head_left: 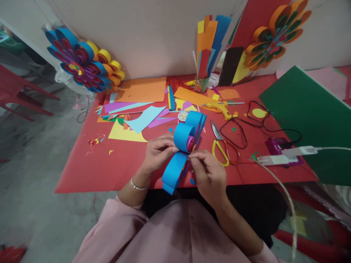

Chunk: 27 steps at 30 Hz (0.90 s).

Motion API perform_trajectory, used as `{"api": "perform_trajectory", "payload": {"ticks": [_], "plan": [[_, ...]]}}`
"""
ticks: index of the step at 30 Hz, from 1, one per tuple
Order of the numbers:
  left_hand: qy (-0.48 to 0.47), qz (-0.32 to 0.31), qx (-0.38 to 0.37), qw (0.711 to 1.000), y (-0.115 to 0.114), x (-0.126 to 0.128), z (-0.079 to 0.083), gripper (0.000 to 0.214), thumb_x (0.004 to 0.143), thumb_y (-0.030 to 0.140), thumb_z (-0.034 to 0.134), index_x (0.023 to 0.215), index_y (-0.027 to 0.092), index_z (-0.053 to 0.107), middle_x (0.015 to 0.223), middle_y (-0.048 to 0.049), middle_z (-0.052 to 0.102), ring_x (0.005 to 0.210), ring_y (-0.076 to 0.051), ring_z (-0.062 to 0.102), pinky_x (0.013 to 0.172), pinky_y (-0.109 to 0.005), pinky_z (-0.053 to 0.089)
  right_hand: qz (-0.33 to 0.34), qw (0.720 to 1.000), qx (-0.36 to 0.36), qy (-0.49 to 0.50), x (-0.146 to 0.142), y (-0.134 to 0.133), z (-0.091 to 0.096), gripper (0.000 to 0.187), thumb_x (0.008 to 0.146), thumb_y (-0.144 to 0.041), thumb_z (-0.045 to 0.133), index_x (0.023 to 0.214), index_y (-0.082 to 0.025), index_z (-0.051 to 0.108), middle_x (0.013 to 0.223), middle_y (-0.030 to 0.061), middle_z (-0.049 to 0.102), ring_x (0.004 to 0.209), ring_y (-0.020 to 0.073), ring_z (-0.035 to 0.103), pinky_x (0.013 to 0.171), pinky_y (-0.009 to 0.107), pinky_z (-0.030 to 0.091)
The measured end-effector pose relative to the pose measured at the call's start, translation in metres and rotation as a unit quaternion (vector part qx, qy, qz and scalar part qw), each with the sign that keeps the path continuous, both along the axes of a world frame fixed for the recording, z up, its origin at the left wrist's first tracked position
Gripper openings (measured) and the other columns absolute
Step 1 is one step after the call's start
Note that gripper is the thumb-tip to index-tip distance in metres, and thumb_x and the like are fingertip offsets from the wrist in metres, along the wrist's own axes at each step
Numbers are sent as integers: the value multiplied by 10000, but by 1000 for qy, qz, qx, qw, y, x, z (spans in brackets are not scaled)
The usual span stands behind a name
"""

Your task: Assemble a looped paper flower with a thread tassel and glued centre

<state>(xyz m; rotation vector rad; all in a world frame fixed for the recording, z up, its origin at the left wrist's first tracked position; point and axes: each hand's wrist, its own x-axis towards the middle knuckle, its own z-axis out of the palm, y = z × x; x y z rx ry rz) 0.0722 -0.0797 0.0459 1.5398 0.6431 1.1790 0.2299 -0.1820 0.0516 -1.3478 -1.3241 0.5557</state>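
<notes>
Above the front edge of the red table, both hands hold a paper flower (183, 134) made of looped blue strips, with purple and orange paper showing inside. My left hand (159, 151) pinches it from the left between thumb and fingers, at the gap between two blue loops. From the right, my right hand (208, 175) pinches the inner side of the flower near its middle; whether it also grips a smaller piece is hidden by the fingers. Right of the flower lie scissors (218, 140) with yellow and red handles. A yellow glue gun (219, 107) rests behind them.
Paper scraps (145, 118) cover the back left of the red table (90, 168). A cup (201, 84) holds upright paper strips. A purple power socket (276, 146) with plugs and cables sits right, beside a green board (304, 109). Finished paper flowers (79, 65) hang left and right.
</notes>
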Motion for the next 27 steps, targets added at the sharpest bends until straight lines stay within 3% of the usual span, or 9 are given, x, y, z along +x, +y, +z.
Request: {"api": "perform_trajectory", "payload": {"ticks": [7, 13, 27], "plan": [[-36, -6, 5, 999, -1, 2, -1, 172, 872, 341, 820, 766, 206, 814, 802, -62, 780, 743, -174, 706, 720, -298, 571, 2, 1000, 2, 7, 1, 1, 0, 146, 1021, -218, 591, 943, -263, 706, 871, -9, 759, 796, 158, 721, 713, 253, 555], [-19, 8, -3, 1000, -2, 2, -1, 239, 854, 406, 835, 742, 198, 804, 789, -70, 778, 742, -188, 714, 724, -313, 582, -6, 1000, -10, 16, 4, 2, -2, 144, 1012, -241, 607, 925, -259, 721, 858, -6, 766, 782, 162, 725, 696, 260, 557], [3, 3, 40, 999, -1, 2, -2, 220, 895, 404, 785, 782, 219, 821, 779, -65, 772, 724, -193, 706, 707, -321, 584, -33, 995, 25, -88, 17, 1, 6, 135, 985, -259, 659, 861, -244, 710, 727, -12, 714, 641, 155, 656, 619, 291, 509]]}}
